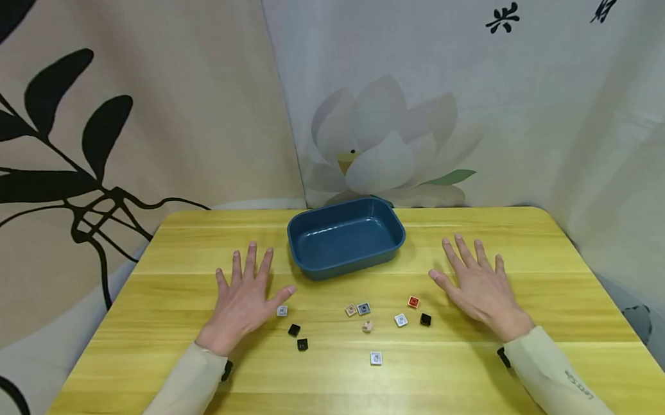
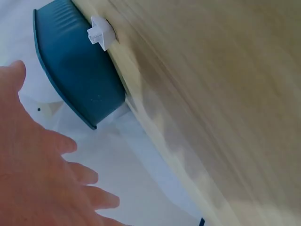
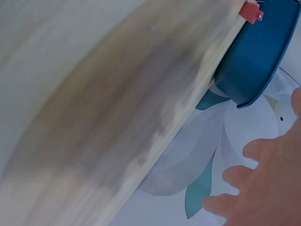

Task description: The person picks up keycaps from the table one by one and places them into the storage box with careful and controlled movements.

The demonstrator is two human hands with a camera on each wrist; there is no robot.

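Note:
My left hand (image 1: 242, 305) is open, palm down with fingers spread, to the left of the small pieces. Just below its thumb lies a small white square piece (image 1: 282, 311), seen in the left wrist view with a narrow stub sticking up. Two black pieces (image 1: 294, 330) lie nearby. My right hand (image 1: 481, 287) is likewise spread, holding nothing. Nearest to it are a red piece (image 1: 413, 301), a black piece (image 1: 425, 320) and a white piece (image 1: 401, 320). Between the hands lie a beige piece (image 1: 350, 310), a grey-blue piece (image 1: 364, 309) and a cream piece (image 1: 366, 326).
A blue rectangular dish (image 1: 348, 267) stands at the back of the wooden table (image 1: 438, 386), between the hands and behind the pieces. Another pale square piece (image 1: 376, 358) lies closest to the front. Printed curtains (image 1: 216, 113) hang behind the table's back edge.

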